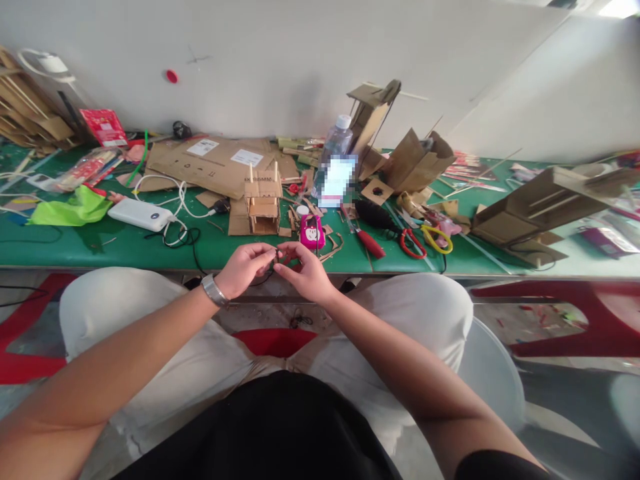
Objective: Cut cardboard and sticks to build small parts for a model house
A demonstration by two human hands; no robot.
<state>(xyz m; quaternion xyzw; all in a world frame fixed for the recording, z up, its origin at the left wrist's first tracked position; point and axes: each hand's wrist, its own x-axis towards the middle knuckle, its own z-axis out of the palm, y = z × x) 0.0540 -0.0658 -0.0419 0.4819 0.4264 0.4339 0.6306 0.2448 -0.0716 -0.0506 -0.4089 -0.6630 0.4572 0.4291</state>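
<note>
My left hand [244, 268], with a silver band at the wrist, and my right hand [309, 272] meet just off the table's front edge. Thumbs and fingertips of both are pinched together on a thin black cord [264, 279], which loops below them. The exact bit between the fingertips is small and mostly hidden. Just beyond my hands, a small cardboard structure [263, 212] with upright wooden sticks stands on the green table [220, 259]. A pink case [312, 232] with a cartoon face lies right of it.
A white power bank [140, 215] with cables lies left. To the right are a red-handled tool [371, 244], red-handled scissors [413, 244] and a yellow-handled pair [437, 239]. Behind stand a bottle [340, 141], a blurred bright screen [338, 179] and cardboard builds [545, 207].
</note>
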